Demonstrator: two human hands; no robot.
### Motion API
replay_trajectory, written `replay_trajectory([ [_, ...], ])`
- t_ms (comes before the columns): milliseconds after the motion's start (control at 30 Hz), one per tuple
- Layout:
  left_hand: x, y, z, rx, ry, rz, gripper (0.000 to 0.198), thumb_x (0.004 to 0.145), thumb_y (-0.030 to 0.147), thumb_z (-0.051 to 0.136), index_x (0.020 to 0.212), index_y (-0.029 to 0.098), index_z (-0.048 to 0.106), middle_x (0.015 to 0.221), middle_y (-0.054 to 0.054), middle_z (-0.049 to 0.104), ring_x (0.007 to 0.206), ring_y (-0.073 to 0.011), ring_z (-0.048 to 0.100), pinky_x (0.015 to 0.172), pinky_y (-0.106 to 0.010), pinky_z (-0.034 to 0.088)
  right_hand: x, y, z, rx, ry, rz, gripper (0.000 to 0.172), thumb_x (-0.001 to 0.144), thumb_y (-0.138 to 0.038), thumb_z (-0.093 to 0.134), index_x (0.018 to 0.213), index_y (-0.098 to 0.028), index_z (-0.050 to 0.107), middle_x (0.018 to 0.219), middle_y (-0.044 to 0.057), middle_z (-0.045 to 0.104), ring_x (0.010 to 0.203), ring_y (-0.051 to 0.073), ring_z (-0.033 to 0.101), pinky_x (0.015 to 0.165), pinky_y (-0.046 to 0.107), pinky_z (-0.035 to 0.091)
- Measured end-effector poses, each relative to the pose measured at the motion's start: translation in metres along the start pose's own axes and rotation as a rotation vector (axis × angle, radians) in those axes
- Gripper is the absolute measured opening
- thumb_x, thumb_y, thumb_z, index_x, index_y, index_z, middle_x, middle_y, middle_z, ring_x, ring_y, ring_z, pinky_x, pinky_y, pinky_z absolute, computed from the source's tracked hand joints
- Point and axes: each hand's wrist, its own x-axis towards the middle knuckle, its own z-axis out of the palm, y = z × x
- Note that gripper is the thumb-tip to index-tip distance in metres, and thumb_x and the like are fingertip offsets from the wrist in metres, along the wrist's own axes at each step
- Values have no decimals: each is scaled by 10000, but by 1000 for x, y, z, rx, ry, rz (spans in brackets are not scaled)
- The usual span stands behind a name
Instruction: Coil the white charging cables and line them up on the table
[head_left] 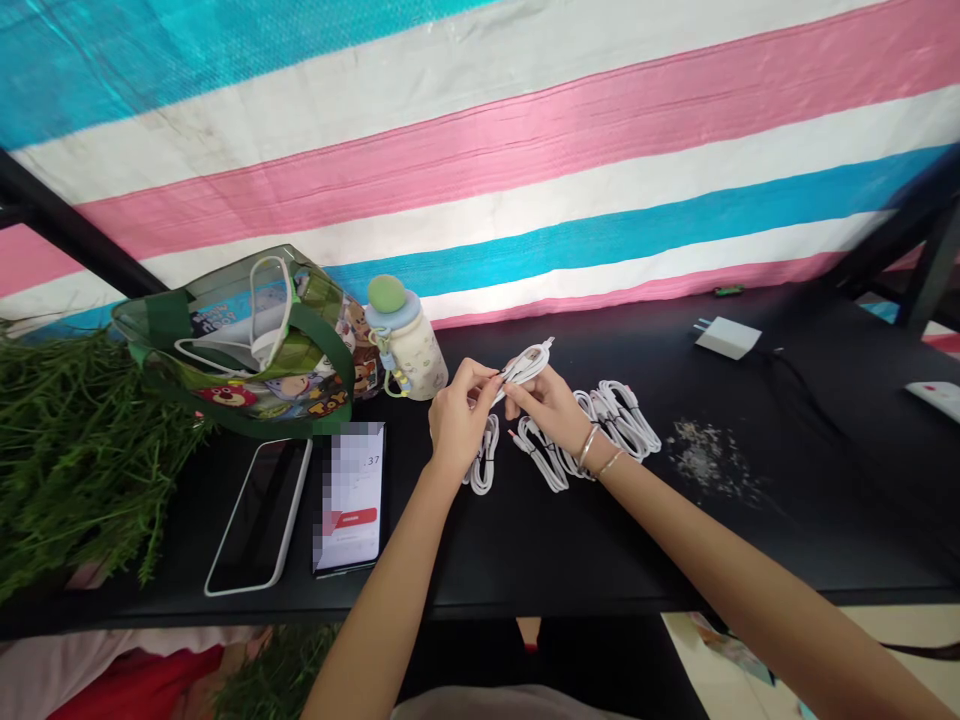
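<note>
A coiled white charging cable (529,364) is held up over the table, its loops folded into a narrow bundle. My right hand (553,408) grips the bundle from the right, thumb across it. From the left, my left hand (456,418) pinches at the bundle's near end, where a small dark spot, perhaps a tie, shows at the fingertips. Under and beside my hands lie several more white cable bundles: one cable bundle (486,458) below my left hand, another cable bundle (537,458) below my right hand, and further cable bundles (628,420) past my right wrist, with black ties.
Left on the black table (525,560) are two phones, a dark-screened phone (259,520) and a lit phone (352,510), a green bag (262,360), a bottle (409,345) and leafy stems (82,450). Right are a white charger (727,337), pale crumbs (709,455) and a black cord (810,390).
</note>
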Motion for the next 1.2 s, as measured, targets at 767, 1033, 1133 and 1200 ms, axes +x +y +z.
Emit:
replay_trajectory([
  [767,-3,3,0,86,28,36,63,851,220,532,897,258,554,718,67,700,673,-128,665,618,-212,417,-3,-7,4,-9,34,6,403,723,-587,609,755,-222,442,472,-73,528,436,106,513,489,265,416],
  [1033,-4,3,1,93,27,27,72,857,221,522,910,256,555,709,71,693,683,-128,664,618,-211,407,-3,-12,4,-23,41,-6,409,716,-595,616,733,-220,453,461,-71,523,422,103,496,492,267,419],
  [1133,-4,4,1,80,20,26,75,856,222,524,913,254,561,698,70,692,679,-130,663,612,-213,407,-3,-12,3,-28,38,-3,408,717,-595,617,732,-223,450,467,-71,525,426,103,498,497,268,425],
  [1200,-3,5,1,67,14,23,83,856,223,524,917,253,570,691,66,691,669,-130,659,610,-214,410,-3,-11,3,-18,38,2,414,713,-601,618,731,-224,449,469,-71,525,427,103,498,497,267,427],
])
